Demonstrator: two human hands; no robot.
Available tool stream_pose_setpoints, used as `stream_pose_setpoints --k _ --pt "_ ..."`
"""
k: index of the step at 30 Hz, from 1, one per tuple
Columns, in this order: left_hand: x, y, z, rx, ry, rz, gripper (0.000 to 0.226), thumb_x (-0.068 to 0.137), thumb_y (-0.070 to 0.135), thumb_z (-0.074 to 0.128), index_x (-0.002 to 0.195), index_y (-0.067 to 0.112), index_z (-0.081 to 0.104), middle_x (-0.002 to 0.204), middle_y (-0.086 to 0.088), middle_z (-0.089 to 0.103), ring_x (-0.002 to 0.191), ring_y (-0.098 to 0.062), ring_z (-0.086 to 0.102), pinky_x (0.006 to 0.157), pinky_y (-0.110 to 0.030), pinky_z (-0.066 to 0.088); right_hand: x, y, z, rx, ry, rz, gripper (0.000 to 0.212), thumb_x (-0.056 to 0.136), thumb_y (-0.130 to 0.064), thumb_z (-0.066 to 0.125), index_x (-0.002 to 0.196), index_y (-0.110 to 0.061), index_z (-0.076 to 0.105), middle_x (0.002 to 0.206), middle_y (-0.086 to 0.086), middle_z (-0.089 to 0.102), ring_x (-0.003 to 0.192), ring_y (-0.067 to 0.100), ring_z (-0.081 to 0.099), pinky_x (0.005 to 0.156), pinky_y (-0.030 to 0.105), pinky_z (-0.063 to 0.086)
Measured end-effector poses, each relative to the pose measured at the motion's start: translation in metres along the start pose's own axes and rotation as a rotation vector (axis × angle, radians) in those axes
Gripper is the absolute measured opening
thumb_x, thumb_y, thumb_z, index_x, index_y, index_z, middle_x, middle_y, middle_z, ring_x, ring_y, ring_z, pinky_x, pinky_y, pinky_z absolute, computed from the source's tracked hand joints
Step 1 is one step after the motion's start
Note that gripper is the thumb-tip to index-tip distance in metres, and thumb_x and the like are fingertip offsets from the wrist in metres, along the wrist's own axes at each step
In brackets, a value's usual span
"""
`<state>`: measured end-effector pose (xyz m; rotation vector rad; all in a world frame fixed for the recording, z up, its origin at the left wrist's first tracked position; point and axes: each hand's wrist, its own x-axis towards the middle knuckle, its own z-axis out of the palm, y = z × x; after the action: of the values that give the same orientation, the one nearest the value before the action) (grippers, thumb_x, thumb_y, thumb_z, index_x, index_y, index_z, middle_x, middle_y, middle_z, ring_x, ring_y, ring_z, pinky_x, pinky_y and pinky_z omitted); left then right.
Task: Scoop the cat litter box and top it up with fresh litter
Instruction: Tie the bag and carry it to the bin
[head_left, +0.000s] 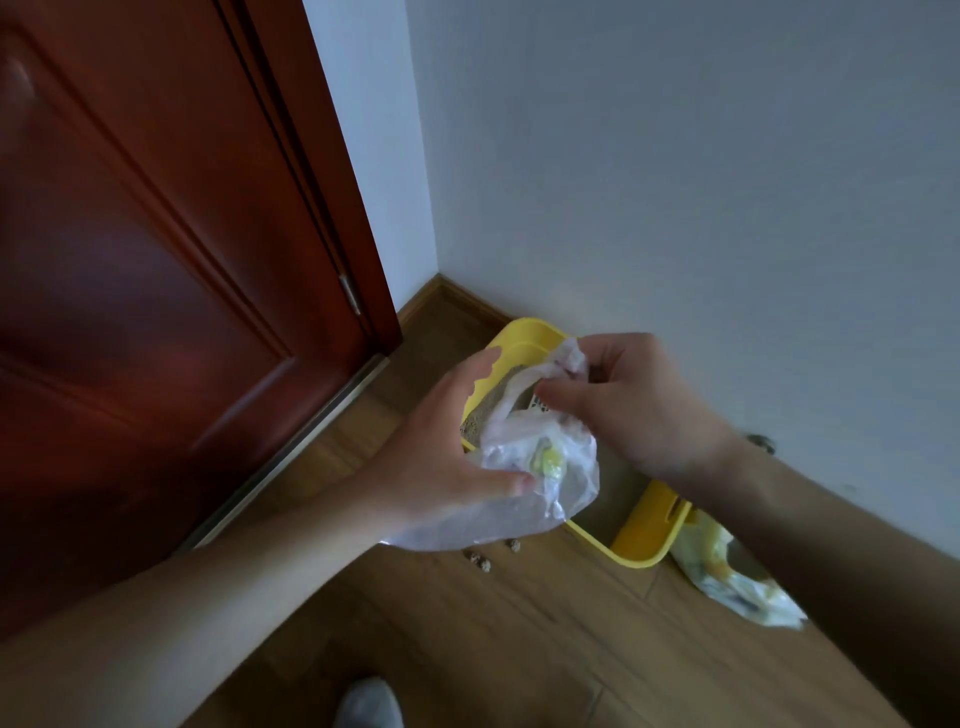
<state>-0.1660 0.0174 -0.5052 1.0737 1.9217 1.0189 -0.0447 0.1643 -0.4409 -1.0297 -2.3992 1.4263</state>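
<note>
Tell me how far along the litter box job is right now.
Done: nothing certain; whether scooping has happened cannot be told. In hand: left hand and right hand both grip a thin clear plastic bag above the yellow litter box. Left: a white and yellow pack lies on the floor beside the box, so topping up probably lies ahead; stray pellets dot the floor in front.

The wooden plank floor (519, 649) carries a yellow litter box (644, 551) pushed against the wall. A few stray litter pellets (483, 564) lie just in front of it. A crumpled white-and-yellow bag (727, 577) rests beside its right end (touching it, it seems). A pale slipper toe (369, 701) stands nearer.
</note>
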Motion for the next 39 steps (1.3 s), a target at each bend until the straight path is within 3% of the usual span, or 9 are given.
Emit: stream_pose_setpoints --k 4,7,12,17,20,24,29,33,39 --pt "-0.023 0.067 -0.030 -0.019 -0.049 -0.042 0.107 0.057 0.051 0.086 0.143 0.055 0.023 0.151 0.026 0.031 0.139 0.000 0.032 0.107 -0.036 0.037 -0.030 -0.072 -0.059 -0.008 0.069 0.011 0.023 0.079 -0.021 0.072 0.073 -0.001 0.063 0.061 0.012 0.057 0.054 0.012 0.050 0.053 0.038 0.046" --pt "-0.040 0.122 -0.059 0.007 -0.089 -0.057 0.105 0.058 0.054 0.086 0.142 0.057 0.023 0.151 0.027 0.029 0.140 -0.002 0.031 0.108 -0.039 0.039 -0.054 -0.133 -0.109 -0.040 0.142 -0.014 0.027 0.079 -0.017 0.074 0.066 -0.003 0.056 0.057 0.002 0.049 0.052 0.014 0.044 0.052 0.034 0.038" --pt "-0.062 0.228 -0.098 0.027 -0.096 0.005 0.090 0.067 0.045 0.087 0.136 0.058 0.031 0.138 0.035 0.039 0.126 0.011 0.038 0.095 -0.025 0.040 -0.097 -0.242 -0.193 -0.093 0.230 -0.071 0.019 0.080 -0.021 0.075 0.070 -0.009 0.063 0.065 0.004 0.061 0.054 0.014 0.052 0.052 0.029 0.043" --pt "-0.081 0.334 -0.118 0.017 -0.147 0.025 0.079 0.066 0.050 0.083 0.133 0.052 0.041 0.130 0.026 0.050 0.121 0.001 0.049 0.086 -0.022 0.048 -0.138 -0.330 -0.265 -0.066 0.350 -0.071 0.020 0.079 -0.022 0.075 0.075 -0.004 0.066 0.073 0.014 0.069 0.061 0.026 0.062 0.056 0.035 0.049" --pt "-0.096 0.384 -0.120 0.058 -0.141 0.049 0.072 0.066 0.054 0.080 0.129 0.050 0.045 0.125 0.026 0.054 0.119 -0.005 0.053 0.094 -0.033 0.054 -0.167 -0.366 -0.299 -0.035 0.423 -0.038 0.019 0.078 -0.020 0.075 0.073 -0.004 0.066 0.072 0.013 0.071 0.060 0.024 0.063 0.053 0.031 0.047" --pt "-0.108 0.433 -0.116 0.057 -0.140 0.104 0.069 0.065 0.058 0.078 0.127 0.048 0.049 0.126 0.026 0.056 0.121 -0.007 0.053 0.099 -0.036 0.052 -0.209 -0.400 -0.336 0.011 0.537 0.006 0.016 0.078 -0.019 0.075 0.068 -0.009 0.067 0.063 0.004 0.071 0.056 0.014 0.061 0.055 0.030 0.047" --pt "-0.113 0.474 -0.104 0.097 -0.242 0.207 0.063 0.067 0.055 0.077 0.124 0.042 0.054 0.118 0.020 0.060 0.113 -0.005 0.056 0.094 -0.037 0.055 -0.256 -0.418 -0.369 0.105 0.740 0.069 0.015 0.075 -0.015 0.073 0.063 -0.010 0.066 0.054 -0.002 0.066 0.055 0.018 0.060 0.057 0.037 0.050" --pt "-0.122 0.502 -0.086 0.086 -0.337 0.304 0.049 0.070 0.048 0.077 0.115 0.040 0.059 0.109 0.019 0.062 0.105 -0.005 0.058 0.086 -0.033 0.056 -0.297 -0.414 -0.380 0.169 0.886 0.125 0.014 0.072 -0.016 0.072 0.068 -0.004 0.066 0.060 0.008 0.069 0.057 0.022 0.061 0.058 0.047 0.054" --pt "-0.146 0.535 -0.042 0.081 -0.435 0.408 0.031 0.077 0.035 0.078 0.105 0.036 0.062 0.099 0.020 0.063 0.097 -0.003 0.059 0.071 -0.015 0.051 -0.367 -0.399 -0.394 0.278 1.061 0.180 0.020 0.076 -0.007 0.071 0.080 0.010 0.064 0.073 0.023 0.069 0.056 0.018 0.061 0.060 0.037 0.050"
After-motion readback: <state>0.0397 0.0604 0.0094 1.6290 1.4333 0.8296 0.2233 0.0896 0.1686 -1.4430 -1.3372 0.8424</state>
